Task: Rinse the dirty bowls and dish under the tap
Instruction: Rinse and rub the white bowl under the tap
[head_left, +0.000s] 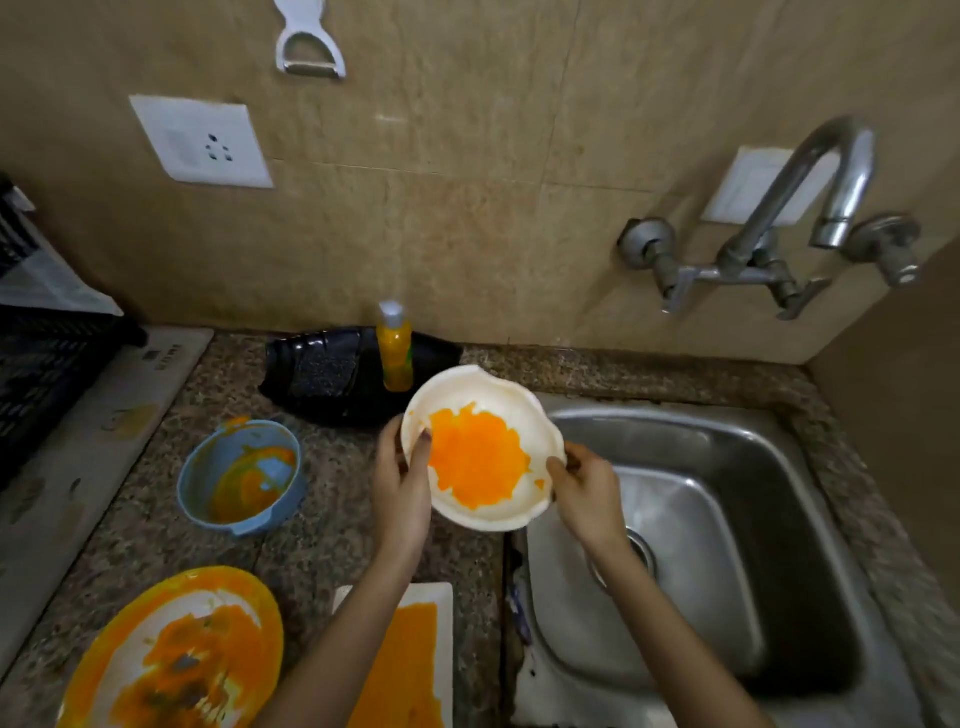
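Both hands clamped a white scalloped ceramic bowl (483, 449) smeared with orange residue at frame centre: left hand (402, 480) on its left rim, thumb inside, right hand (587, 491) pinching its right rim. It hung over the speckled granite worktop (322, 540) at the edge of the steel sink (727, 545).

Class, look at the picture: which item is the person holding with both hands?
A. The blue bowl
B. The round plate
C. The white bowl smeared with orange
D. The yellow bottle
C: the left hand and the right hand grip opposite sides of the white bowl at its rim, while the blue bowl sits untouched on the counter.
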